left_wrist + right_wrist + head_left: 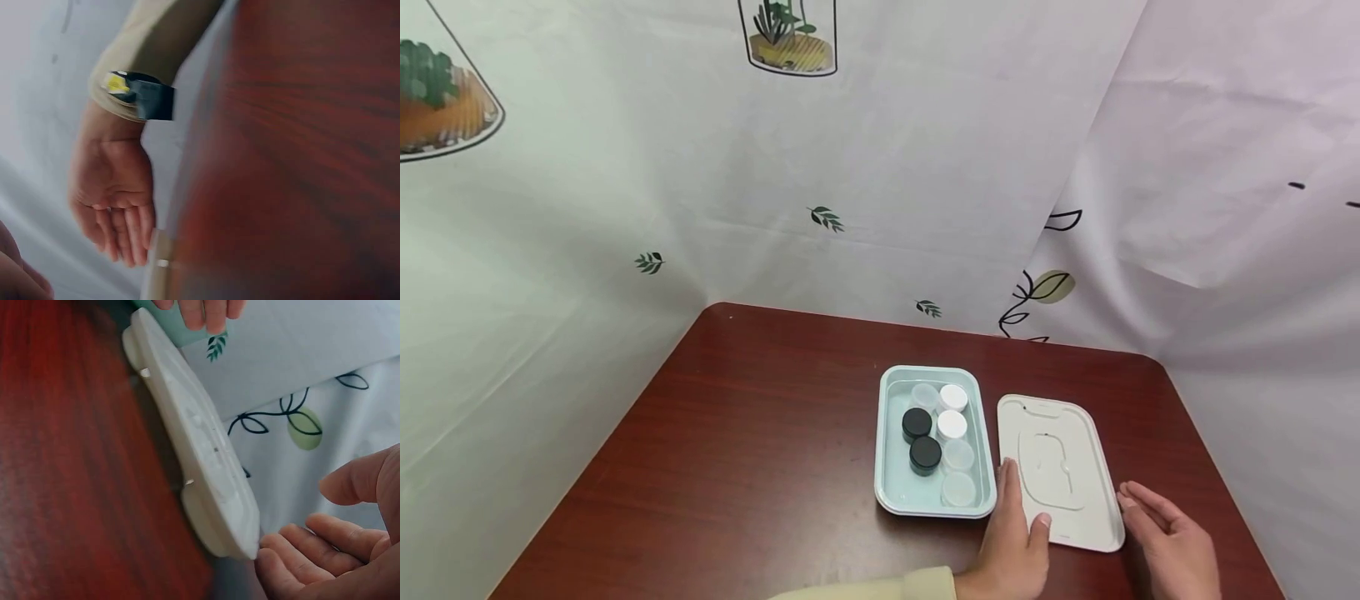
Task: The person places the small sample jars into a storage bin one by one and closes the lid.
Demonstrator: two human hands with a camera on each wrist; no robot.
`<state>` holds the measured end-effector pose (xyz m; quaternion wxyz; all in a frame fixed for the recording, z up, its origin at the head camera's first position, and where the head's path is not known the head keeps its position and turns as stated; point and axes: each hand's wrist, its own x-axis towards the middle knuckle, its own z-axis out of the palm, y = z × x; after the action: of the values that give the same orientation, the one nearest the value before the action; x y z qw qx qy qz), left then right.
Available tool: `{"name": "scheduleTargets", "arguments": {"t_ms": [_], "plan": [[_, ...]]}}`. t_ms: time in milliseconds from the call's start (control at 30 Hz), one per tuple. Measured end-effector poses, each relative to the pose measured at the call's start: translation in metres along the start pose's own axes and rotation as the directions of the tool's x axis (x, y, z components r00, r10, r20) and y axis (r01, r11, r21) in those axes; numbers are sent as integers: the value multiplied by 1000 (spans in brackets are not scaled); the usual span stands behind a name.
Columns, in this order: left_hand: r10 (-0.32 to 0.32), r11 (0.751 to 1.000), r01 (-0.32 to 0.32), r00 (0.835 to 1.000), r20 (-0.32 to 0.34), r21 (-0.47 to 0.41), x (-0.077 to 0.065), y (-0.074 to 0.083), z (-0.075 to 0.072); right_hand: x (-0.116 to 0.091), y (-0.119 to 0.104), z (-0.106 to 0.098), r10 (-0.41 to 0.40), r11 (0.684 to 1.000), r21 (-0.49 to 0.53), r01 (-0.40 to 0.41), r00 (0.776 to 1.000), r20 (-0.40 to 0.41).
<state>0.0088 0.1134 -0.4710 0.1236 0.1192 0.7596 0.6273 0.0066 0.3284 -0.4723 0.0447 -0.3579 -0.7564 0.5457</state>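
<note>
A white rectangular lid (1063,475) with rounded corners and a raised outline lies flat on the brown table. My left hand (1011,542) is at the lid's near left side, fingers straight and pointing away, between it and the light blue box (886,492). Across the lid, my right hand (1176,542) has its fingertips right at the near right edge. In the left wrist view the right hand (119,200) shows its palm and extended fingers. The right wrist view shows the lid (200,444) edge-on, with right fingertips (272,565) beside its corner.
Inside the box stand several small jars: two with black lids (925,452), two with white lids (952,424), and several translucent ones (958,489). The brown table (760,458) stretches to the left. A patterned white cloth (887,208) hangs behind it.
</note>
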Motion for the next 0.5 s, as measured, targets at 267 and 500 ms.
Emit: {"name": "scheduleTargets", "arguments": {"t_ms": [267,500], "plan": [[-73,997,69,989,-132,-35,11,-14,11,13,17,7,22,995,97,-18,999,-41],[-133,988,116,976,-170,-105,17,-22,12,22,27,9,82,977,203,-68,995,-58]]}}
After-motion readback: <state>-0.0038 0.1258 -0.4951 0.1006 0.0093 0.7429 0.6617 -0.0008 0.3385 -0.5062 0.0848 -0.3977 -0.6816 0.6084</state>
